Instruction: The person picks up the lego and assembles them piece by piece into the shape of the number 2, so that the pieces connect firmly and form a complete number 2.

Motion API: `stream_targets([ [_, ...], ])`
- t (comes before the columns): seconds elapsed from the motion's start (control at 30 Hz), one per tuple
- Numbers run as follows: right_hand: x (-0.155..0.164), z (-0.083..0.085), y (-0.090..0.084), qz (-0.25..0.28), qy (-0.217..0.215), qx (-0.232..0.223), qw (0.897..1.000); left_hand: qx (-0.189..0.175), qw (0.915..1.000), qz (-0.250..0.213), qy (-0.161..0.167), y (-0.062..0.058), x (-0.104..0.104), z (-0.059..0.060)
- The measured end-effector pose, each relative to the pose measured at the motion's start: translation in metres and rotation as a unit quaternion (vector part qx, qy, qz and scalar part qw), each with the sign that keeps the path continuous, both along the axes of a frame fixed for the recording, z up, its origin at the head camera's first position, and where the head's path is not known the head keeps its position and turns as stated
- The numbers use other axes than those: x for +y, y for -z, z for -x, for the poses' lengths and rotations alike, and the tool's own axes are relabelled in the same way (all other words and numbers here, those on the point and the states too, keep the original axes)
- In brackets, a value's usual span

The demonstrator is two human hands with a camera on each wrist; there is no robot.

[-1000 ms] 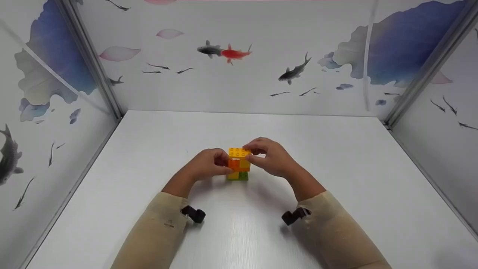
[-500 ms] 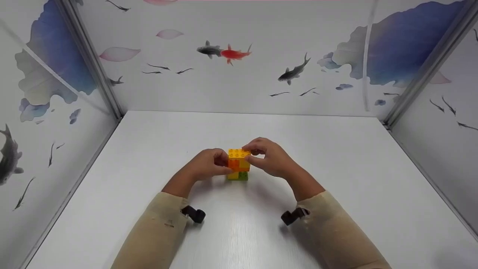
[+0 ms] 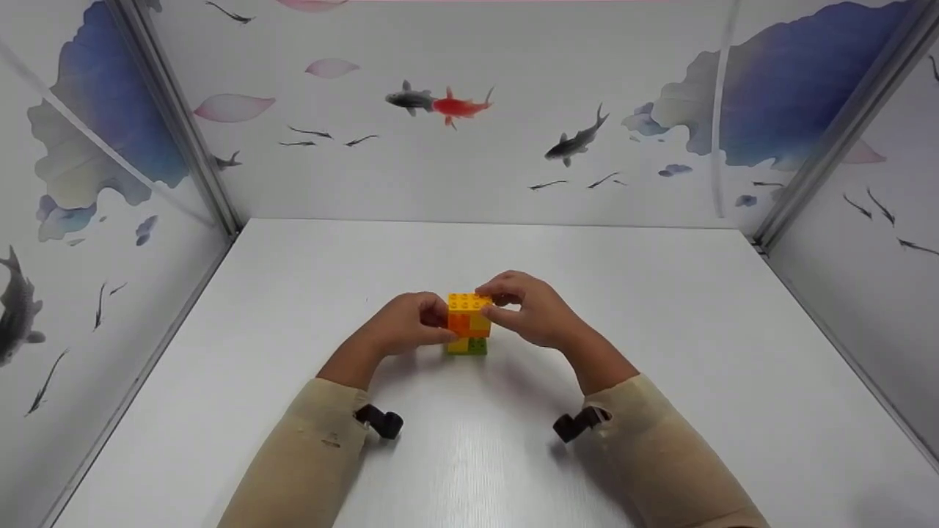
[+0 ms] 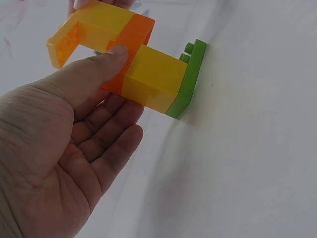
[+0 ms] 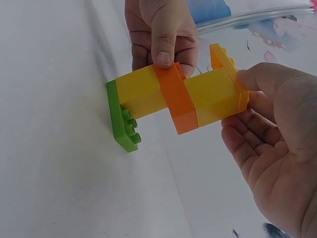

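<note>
A stack of toy building bricks stands upright on the white table between both hands. Its base is a thin green plate [image 5: 116, 116], with green studs bare on one side. Above that come a lower yellow brick [image 5: 141, 91], an orange brick [image 5: 181, 106] and an upper yellow brick [image 5: 213, 96]. An orange-yellow plate [image 3: 463, 302] lies across the top, overhanging the upper brick on the left side. My left hand [image 3: 411, 323] pinches the orange brick, thumb on its near face. My right hand [image 3: 539, 312] grips the top plate at its right end, fingers curled behind.
The white tabletop [image 3: 469, 455] spreads around the stack. White panels [image 3: 469, 176] printed with fish and leaves enclose it at the back and sides. Black wrist mounts [image 3: 385, 423] stick out from both beige sleeves [image 3: 301, 447].
The top plate has come down slightly, and the gap below it seen a second ago in the head view has closed. Both hands keep nearly the same place and grip.
</note>
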State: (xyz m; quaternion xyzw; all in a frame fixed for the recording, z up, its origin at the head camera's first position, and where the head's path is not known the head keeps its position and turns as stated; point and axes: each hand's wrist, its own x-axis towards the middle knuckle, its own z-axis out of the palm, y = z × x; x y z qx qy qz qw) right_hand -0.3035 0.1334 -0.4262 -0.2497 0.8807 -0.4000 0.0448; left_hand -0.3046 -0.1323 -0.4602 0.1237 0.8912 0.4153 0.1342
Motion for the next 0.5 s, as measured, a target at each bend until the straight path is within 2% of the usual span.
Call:
stream_targets([
  [0.5, 0.0103, -0.001, -0.0019, 0.039, 0.008, -0.001, 0.999, -0.003, 0.9999, -0.013, 0.006, 0.0, -0.0003, 0.0005],
])
